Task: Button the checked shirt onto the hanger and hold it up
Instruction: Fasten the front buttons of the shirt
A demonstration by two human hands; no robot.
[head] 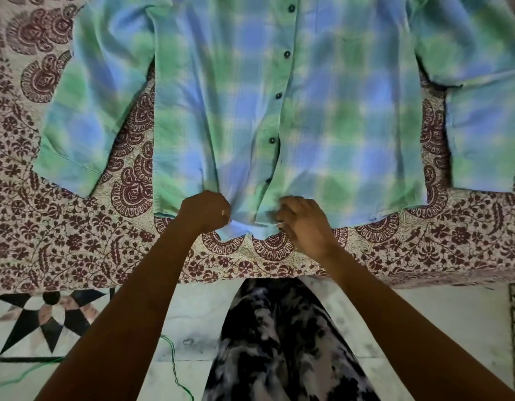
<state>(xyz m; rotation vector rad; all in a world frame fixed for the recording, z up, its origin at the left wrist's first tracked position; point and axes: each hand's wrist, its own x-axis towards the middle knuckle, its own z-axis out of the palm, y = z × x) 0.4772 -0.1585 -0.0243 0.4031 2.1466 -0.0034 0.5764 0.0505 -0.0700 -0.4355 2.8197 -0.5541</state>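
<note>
Shirt (308, 111) hem pinched between left hand (205, 211), right hand (304, 224).

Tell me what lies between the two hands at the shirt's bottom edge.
In the head view, the shirt's bunched hem spans between the left hand and right hand.

You will find no readable text here. The checked shirt (279, 111) and printed bedcover (76, 241) carry only patterns.

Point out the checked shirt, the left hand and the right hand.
checked shirt (322, 125): head view, front panel right of the buttons.
left hand (205, 211): head view, back of the fist.
right hand (304, 224): head view, back of the hand.
</note>
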